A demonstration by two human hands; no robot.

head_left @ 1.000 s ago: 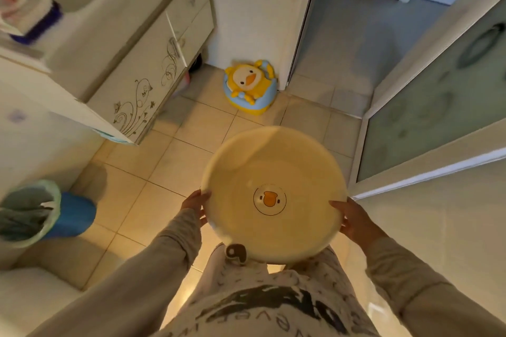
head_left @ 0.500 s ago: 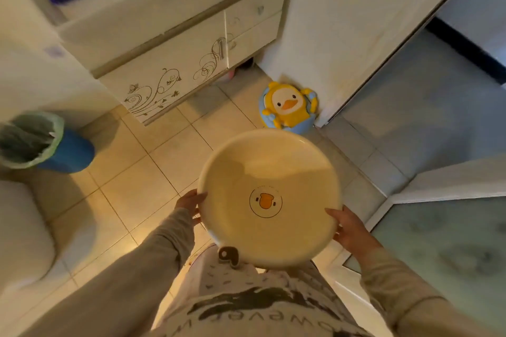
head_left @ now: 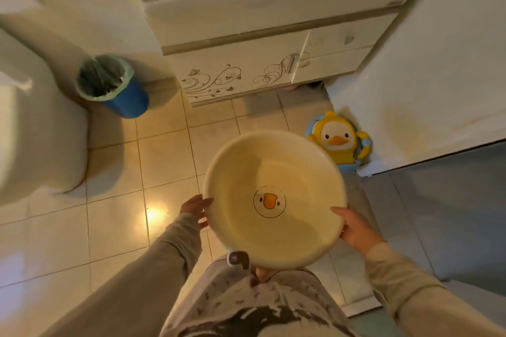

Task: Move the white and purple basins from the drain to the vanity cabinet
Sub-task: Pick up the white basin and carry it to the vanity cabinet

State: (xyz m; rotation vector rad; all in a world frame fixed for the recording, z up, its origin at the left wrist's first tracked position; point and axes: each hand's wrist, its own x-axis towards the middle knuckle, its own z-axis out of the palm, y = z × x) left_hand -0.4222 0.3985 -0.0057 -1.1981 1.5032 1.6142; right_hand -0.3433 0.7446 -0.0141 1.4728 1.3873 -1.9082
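Observation:
I hold a round white basin (head_left: 273, 172) with a duck face printed on its bottom, level in front of my waist above the tiled floor. My left hand (head_left: 195, 209) grips its left rim and my right hand (head_left: 354, 228) grips its right rim. The vanity cabinet (head_left: 246, 63), white with brown swirl patterns on its door, stands straight ahead beyond the basin, its doors closed. No purple basin shows in this view.
A blue waste bin (head_left: 115, 87) with a green liner stands left of the cabinet. A toilet (head_left: 35, 131) fills the left side. A yellow duck potty (head_left: 339, 141) sits on the floor by the white wall, right of the cabinet. Grey flooring lies at the right.
My view has swung leftwards: the cabinet now sits straight ahead, the bin and toilet have come into view, and the glass door at the right has dropped out. Both hands keep the basin.

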